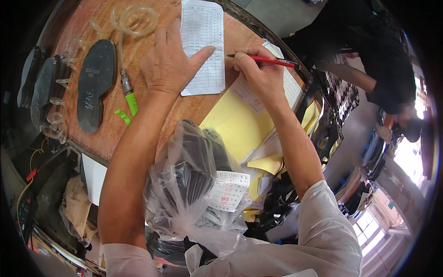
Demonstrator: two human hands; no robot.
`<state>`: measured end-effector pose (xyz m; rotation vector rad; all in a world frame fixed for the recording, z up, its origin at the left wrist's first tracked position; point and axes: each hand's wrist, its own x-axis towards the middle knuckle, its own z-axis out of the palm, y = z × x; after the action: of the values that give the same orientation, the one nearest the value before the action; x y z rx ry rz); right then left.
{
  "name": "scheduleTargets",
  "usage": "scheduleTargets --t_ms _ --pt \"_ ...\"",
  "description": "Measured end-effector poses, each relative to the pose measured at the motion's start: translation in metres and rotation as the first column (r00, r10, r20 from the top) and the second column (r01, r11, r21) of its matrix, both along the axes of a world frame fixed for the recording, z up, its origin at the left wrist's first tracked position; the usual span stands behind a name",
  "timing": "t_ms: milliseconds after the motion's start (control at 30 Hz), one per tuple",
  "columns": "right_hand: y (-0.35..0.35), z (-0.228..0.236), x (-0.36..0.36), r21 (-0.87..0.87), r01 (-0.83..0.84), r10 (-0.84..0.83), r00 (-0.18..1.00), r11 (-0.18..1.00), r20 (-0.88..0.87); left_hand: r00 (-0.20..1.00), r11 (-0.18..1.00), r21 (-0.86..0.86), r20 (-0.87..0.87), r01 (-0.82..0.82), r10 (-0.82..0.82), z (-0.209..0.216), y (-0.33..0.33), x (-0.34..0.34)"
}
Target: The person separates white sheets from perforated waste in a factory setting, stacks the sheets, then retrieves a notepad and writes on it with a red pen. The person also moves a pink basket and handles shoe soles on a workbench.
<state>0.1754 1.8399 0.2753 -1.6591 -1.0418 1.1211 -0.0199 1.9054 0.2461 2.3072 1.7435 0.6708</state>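
Note:
My left hand (168, 64) lies spread on the wooden table, its thumb reaching across a white printed form (203, 76) with a ruled table on it. In my right hand (263, 76) is a red pen (270, 60) with a dark tip, held in a writing grip. The pen's tip points left, just beyond the form's right edge. Under my right hand are other written sheets (247, 94) and a yellow sheet of paper (237, 122). Close to my body sits a clear plastic bag (184, 161) of dark things, with a handwritten label (229, 190) on it.
Left of my arm lie a dark flat curved plate (97, 85), more such plates (44, 87), and a coiled clear hose (134, 21) with a metal fitting and green air nozzle (131, 104). Black strips (330, 134) hang beyond the table's right edge. Another person (369, 60) is at the right.

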Motion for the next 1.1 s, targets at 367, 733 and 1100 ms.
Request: scheduleTargets --t_ms 367,733,1100 --pt "0.003 -0.002 0.0 -0.035 -0.113 0.117 0.986 0.993 0.123 1.0 1.0 -0.023 0.0 0.002 -0.002 -0.001 0.001 0.0" --pt "0.004 0.003 -0.002 -0.029 0.059 -0.061 0.995 0.998 -0.081 1.0 0.999 0.037 -0.001 0.003 -0.003 -0.002 0.001 -0.001" --pt "0.005 0.004 -0.004 -0.02 -0.041 0.042 0.999 0.999 0.034 1.0 1.0 -0.011 0.003 0.012 -0.012 -0.001 0.001 -0.001"
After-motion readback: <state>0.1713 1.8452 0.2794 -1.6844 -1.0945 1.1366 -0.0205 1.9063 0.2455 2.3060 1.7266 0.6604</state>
